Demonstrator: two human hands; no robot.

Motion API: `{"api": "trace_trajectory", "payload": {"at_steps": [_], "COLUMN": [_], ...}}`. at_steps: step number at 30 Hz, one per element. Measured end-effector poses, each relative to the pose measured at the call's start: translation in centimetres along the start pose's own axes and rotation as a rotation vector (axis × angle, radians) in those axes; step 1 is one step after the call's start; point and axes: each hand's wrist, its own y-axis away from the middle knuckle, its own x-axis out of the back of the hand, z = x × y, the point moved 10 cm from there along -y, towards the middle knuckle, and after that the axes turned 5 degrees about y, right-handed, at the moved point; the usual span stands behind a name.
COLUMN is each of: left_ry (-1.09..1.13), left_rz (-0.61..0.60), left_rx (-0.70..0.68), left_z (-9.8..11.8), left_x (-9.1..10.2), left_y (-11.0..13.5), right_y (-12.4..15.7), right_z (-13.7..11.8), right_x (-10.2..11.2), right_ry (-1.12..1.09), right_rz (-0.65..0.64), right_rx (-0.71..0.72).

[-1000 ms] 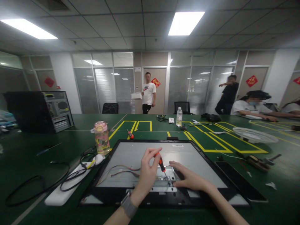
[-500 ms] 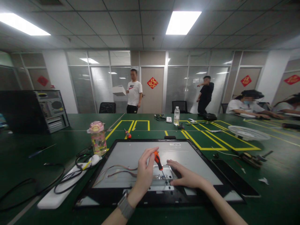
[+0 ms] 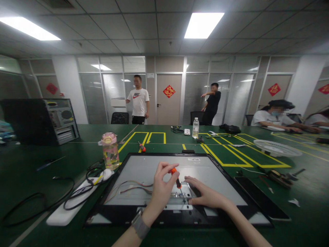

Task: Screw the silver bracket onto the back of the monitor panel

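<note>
A green table (image 3: 84,151) spreads beneath all the fingers. On it, directly under them, lies a black-framed flat panel (image 3: 144,168). Well left of the fingers sits a white power strip (image 3: 63,213). The person's left hand (image 3: 163,183) bends over the panel; just to its right is the right hand (image 3: 205,195), thumb spread apart from its fingers. Between the two sets of fingers shows a metal bracket (image 3: 177,207). Clamped between left thumb and fingers, an orange-and-black screwdriver (image 3: 178,183) slants down toward the bracket.
</note>
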Motion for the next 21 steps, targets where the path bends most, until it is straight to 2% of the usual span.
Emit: {"api": "trace_trajectory", "payload": {"at_steps": [6, 12, 21], "left_ry": [0.051, -0.001, 0.073], "left_rz": [-0.032, 0.002, -0.044], "left_rx": [0.025, 0.0, 0.036], "left_z": [-0.15, -0.05, -0.26], "left_x": [-0.38, -0.06, -0.37], "left_y": [0.04, 0.07, 0.02], "right_y": [0.03, -0.08, -0.02], "right_z": [-0.28, 0.0, -0.12], "right_x": [0.08, 0.0, 0.09], "right_ry": [-0.002, 0.001, 0.004], "right_rz": [-0.004, 0.003, -0.001], "right_rx": [0.008, 0.007, 0.003]}}
